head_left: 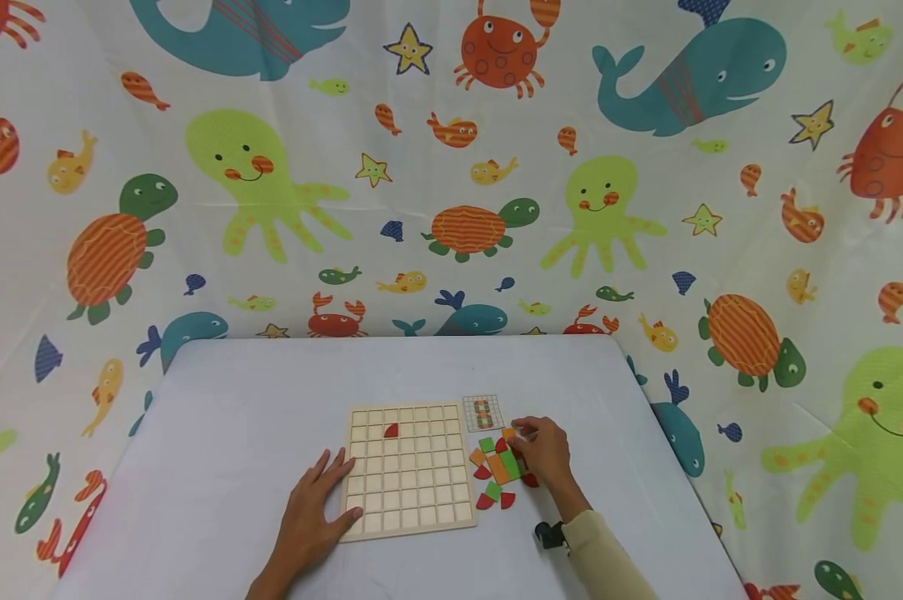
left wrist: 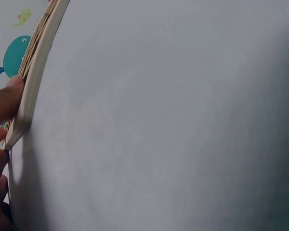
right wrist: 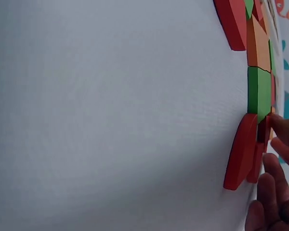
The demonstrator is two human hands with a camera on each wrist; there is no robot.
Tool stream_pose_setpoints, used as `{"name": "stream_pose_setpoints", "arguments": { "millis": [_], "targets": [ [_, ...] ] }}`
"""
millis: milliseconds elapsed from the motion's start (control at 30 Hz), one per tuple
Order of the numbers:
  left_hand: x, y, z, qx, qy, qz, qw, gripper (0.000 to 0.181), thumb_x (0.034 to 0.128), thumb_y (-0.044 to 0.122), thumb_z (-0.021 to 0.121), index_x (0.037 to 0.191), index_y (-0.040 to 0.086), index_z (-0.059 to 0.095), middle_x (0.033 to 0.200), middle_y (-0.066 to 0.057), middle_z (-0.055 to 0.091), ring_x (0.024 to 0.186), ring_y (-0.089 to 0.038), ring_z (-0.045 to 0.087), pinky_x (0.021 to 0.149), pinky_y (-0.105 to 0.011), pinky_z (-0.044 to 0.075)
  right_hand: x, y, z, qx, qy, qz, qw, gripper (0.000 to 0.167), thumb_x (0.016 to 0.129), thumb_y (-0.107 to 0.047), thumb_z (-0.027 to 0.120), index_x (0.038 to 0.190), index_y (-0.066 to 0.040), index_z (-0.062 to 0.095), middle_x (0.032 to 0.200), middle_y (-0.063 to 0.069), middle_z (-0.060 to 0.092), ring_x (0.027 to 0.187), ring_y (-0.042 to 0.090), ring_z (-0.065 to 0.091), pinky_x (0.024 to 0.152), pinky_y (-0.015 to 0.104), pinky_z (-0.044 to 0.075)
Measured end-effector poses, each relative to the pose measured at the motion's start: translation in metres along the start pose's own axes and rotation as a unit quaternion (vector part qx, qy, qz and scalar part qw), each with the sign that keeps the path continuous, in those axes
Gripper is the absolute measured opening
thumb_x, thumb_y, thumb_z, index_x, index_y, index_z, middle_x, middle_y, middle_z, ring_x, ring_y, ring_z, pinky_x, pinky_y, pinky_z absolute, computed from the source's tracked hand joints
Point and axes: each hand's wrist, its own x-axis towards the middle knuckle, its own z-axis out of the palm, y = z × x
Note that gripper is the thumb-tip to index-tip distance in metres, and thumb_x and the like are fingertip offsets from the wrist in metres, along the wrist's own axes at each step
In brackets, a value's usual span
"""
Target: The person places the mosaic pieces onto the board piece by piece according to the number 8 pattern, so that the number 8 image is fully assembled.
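Observation:
The left hand (head_left: 312,510) rests along the left edge of a wooden grid board (head_left: 413,530), thumb and fingers spread. In the left wrist view its thumb (left wrist: 6,101) presses on the board's side (left wrist: 34,82). One red quarter-round piece (head_left: 391,431) lies in an upper cell. Right of the board, the right hand (head_left: 547,454) reaches over loose red, green and orange pieces (head_left: 499,469), fingers bent. In the right wrist view this hand's (right wrist: 279,178) thumb touches the row near a red piece (right wrist: 242,151) and a green block (right wrist: 260,91); its grip is partly hidden.
A small printed pattern card (head_left: 484,413) lies beyond the loose pieces, beside the board's upper right corner. A small black object (head_left: 549,535) is at the right wrist. Behind the white table (head_left: 271,383) hangs a curtain with sea animals (head_left: 466,283).

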Motion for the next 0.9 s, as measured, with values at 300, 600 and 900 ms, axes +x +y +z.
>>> {"name": "stream_pose_setpoints", "arguments": {
  "millis": [300, 600, 900],
  "targets": [
    [0.001, 0.002, 0.000, -0.006, 0.002, 0.001, 1.0000, 0.077, 0.0744, 0.033, 0.093, 0.144, 0.010, 0.066, 0.157, -0.013, 0.059, 0.146, -0.051, 0.048, 0.113, -0.069, 0.037, 0.004, -0.004, -0.002, 0.006, -0.026, 0.004, 0.9996, 0.016, 0.089, -0.014, 0.086, 0.103, -0.016, 0.077, 0.095, 0.004, 0.069, 0.083, 0.019, 0.060, 0.065, 0.027, 0.050],
    [0.001, 0.002, 0.001, 0.001, -0.003, -0.006, 1.0000, 0.078, 0.0749, 0.033, 0.093, 0.144, 0.011, 0.066, 0.158, -0.012, 0.058, 0.147, -0.050, 0.048, 0.114, -0.069, 0.037, 0.007, -0.003, -0.002, 0.083, -0.037, 0.001, 0.9959, 0.014, 0.092, -0.009, 0.082, 0.100, -0.014, 0.071, 0.092, 0.006, 0.070, 0.078, 0.020, 0.060, 0.060, 0.024, 0.055],
    [0.000, 0.000, 0.001, 0.001, 0.000, -0.004, 1.0000, 0.078, 0.0743, 0.032, 0.093, 0.144, 0.011, 0.066, 0.158, -0.012, 0.058, 0.146, -0.050, 0.048, 0.114, -0.069, 0.036, 0.004, -0.029, 0.012, 0.122, -0.041, -0.039, 0.9909, 0.013, 0.092, -0.009, 0.082, 0.099, -0.014, 0.072, 0.091, 0.003, 0.071, 0.078, 0.018, 0.058, 0.065, 0.023, 0.052]
  ]
}}
